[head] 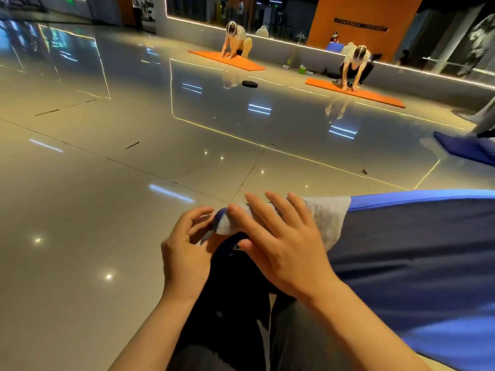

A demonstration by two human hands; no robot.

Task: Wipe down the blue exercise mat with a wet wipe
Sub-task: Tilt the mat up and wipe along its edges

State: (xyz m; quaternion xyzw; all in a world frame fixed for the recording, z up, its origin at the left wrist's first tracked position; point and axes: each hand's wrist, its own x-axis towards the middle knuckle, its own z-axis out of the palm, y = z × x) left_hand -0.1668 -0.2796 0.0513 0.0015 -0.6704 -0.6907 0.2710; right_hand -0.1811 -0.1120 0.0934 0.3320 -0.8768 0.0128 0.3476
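The blue exercise mat [417,263] lies on the glossy floor at the lower right, its corner reaching to the middle of the view. A white wet wipe [324,218] is draped over that corner. My right hand [281,242] lies flat on the wipe with straight, spread fingers, pressing it onto the mat. My left hand [187,247] is at the mat's corner tip, fingers curled, and pinches the wipe's left end against the corner. My dark-clothed knees sit below the hands.
Shiny grey tiled floor [107,183] stretches ahead and left. Two people kneel on orange mats [356,92] at the back. A black weight plate [249,83] lies on the floor. Another blue mat [466,151] is at the right edge.
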